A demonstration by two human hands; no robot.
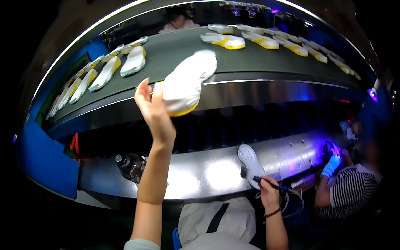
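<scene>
In my raised left hand (154, 102) is a white shoe upper with a yellow edge (189, 79), gripped near its lower left end. It is tilted, slightly blurred, and hangs in front of the conveyor's front edge. My right hand (270, 192) is closed around a black brush with a handle (263, 180) and a cable or hose running off it. The brush head lies at the side of a white shoe sole (248, 157), which rests on the metal bench with its dotted face up.
A dark green conveyor belt (175, 50) carries several white-and-yellow shoe uppers on both sides. A dark bottle-like container (129, 166) stands on the metal bench (200, 173), left of my left forearm. At right, a co-worker in a striped sleeve (354, 189) works under violet light.
</scene>
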